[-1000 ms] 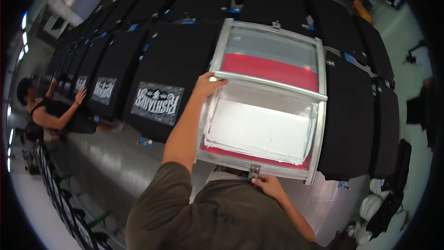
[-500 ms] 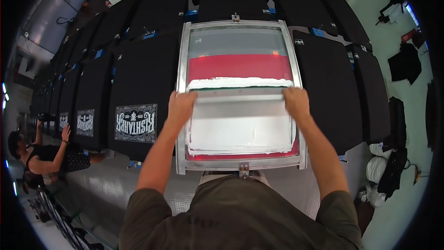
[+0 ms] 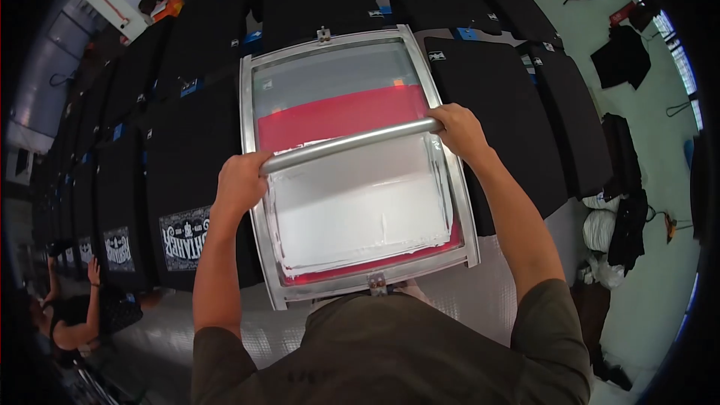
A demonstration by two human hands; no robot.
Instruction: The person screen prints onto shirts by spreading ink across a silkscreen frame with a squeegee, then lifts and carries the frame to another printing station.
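Observation:
A long metal-handled squeegee (image 3: 352, 144) spans the screen printing frame (image 3: 250, 135), with a hand at each end. My left hand (image 3: 241, 178) is closed around its left end, beside the frame's left rail. Around the right end, my right hand (image 3: 459, 129) is wrapped, a little farther from my body. White ink (image 3: 360, 206) covers the near part of the mesh inside the frame. Beyond the squeegee the mesh shows a red band (image 3: 341, 111) and a grey band (image 3: 337, 73). The squeegee's blade is hidden under the handle.
Black shirts on boards (image 3: 502, 127) stand in rows around the frame. To the left, a shirt carries a white print (image 3: 185, 238). Another person (image 3: 79, 315) works at the lower left. White bundles (image 3: 600, 230) and dark cloth lie on the floor at right.
The squeegee has tilted in view, its handle now turned up and hiding the ink ridge. Both hands keep their grip. The whole view has rotated and shifted, with the frame now farther left.

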